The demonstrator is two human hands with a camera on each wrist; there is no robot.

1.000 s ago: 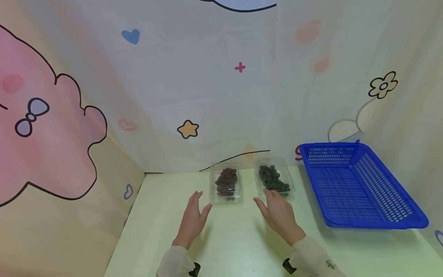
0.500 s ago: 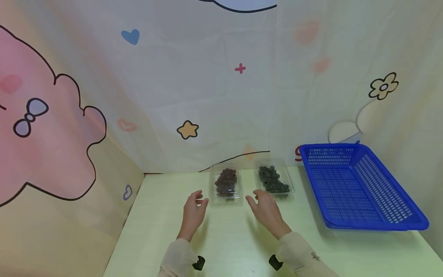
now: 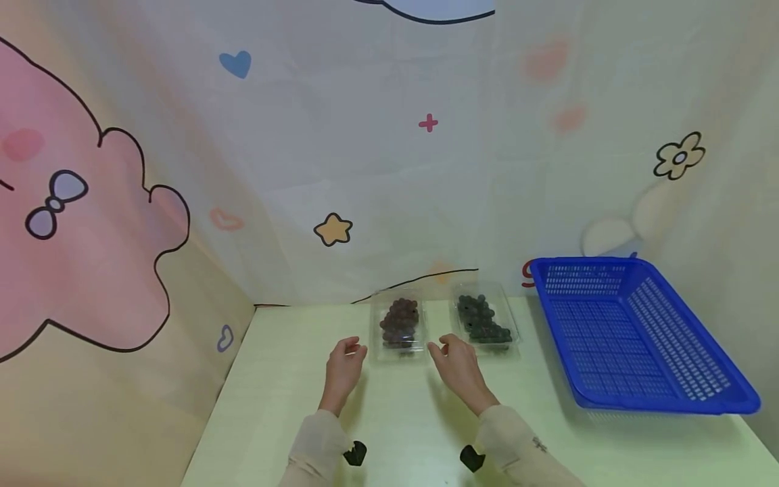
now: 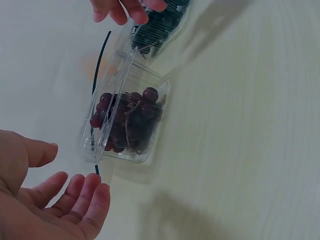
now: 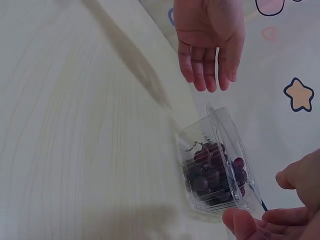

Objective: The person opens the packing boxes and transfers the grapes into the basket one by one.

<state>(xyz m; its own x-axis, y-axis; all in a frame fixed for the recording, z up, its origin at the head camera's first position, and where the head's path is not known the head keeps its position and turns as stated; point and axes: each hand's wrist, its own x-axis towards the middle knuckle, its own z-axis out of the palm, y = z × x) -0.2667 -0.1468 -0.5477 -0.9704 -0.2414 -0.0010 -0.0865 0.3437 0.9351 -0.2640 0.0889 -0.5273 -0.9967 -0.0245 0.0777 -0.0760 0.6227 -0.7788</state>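
A clear plastic box of dark red grapes (image 3: 399,325) stands at the back of the table in the head view. My left hand (image 3: 343,372) is in front and to its left, fingers loosely bent with a gap to the box. My right hand (image 3: 459,375) hovers close to the box's right front corner, thumb and fingers apart, holding nothing. To the right stands a second clear box of blackish grapes (image 3: 483,321), just beyond the right hand. In the left wrist view, the red-grape box (image 4: 127,115) shows its transparent lid and lies between both hands.
A blue perforated plastic basket (image 3: 633,338) sits at the right side of the table, with no contents visible. Behind the boxes hangs a printed cloth backdrop (image 3: 377,149). The pale table (image 3: 274,392) extends in front and to the left.
My right hand has moved left, away from the blackish grapes and toward the red-grape box. My left hand has shifted slightly, its fingers more bent. Both boxes stay put.
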